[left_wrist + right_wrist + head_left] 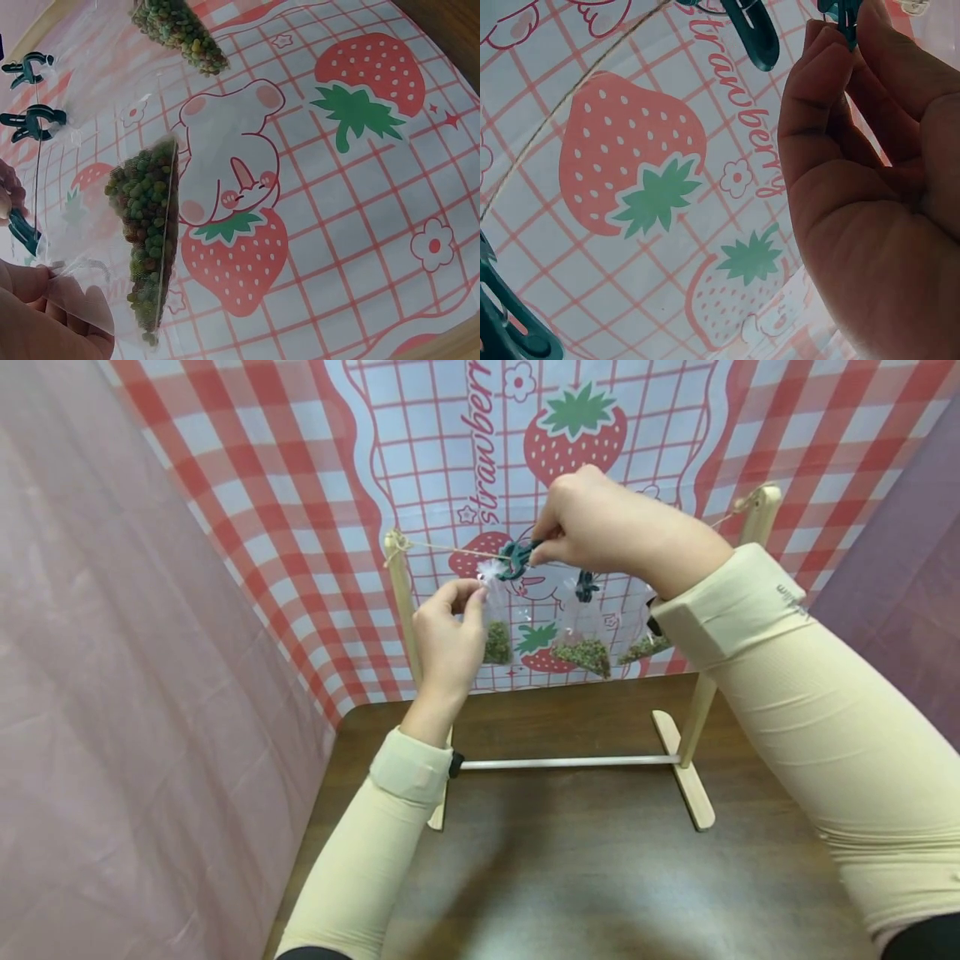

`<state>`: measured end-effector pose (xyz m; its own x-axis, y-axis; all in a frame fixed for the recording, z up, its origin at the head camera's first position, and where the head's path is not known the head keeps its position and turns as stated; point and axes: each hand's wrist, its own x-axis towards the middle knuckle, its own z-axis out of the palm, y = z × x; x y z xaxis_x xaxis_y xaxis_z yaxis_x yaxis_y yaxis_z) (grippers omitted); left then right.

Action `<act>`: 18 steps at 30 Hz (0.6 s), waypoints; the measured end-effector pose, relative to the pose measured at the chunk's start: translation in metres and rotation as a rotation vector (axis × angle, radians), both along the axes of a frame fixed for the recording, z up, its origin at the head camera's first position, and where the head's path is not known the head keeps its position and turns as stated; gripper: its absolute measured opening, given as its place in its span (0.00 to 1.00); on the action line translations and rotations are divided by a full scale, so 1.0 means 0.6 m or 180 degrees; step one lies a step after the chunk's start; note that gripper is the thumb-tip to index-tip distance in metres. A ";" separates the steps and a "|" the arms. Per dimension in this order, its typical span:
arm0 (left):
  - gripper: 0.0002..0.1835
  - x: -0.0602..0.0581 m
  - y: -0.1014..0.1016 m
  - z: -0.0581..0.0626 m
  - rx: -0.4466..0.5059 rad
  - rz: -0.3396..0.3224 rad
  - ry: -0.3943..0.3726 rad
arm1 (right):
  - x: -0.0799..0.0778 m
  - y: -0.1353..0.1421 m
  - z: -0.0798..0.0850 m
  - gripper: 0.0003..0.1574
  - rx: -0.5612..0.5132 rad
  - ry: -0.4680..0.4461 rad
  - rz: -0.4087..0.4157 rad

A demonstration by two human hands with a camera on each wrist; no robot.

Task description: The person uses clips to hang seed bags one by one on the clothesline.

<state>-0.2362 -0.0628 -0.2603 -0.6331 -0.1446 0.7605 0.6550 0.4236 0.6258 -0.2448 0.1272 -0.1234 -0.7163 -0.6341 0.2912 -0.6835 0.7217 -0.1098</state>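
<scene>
My left hand (452, 631) pinches the gathered top of a clear plastic bag (491, 610) just below the string (442, 550). Green and brown pellets (146, 236) fill the bag's lower corner in the left wrist view. Between the thumb and fingertips of my right hand (600, 522) is a dark green spring clip (516, 560), held at the string right above the bag's top. In the right wrist view that clip (844, 19) shows only in part at the top edge, with the fingers of the right hand (862, 150) around its handles.
Another pellet bag (581, 656) hangs from a green clip (586, 587), and a further bag (643, 649) is partly behind my right wrist. Two wooden posts (403, 602) carry the string. A white bar (570, 763) joins their feet above the brown table (585, 852). Strawberry-print cloth (420, 435) hangs behind.
</scene>
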 end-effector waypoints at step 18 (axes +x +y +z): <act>0.05 -0.007 -0.003 0.001 -0.0109 -0.0048 0.0061 | 0.002 -0.013 -0.015 0.12 -0.0005 -0.0009 0.0017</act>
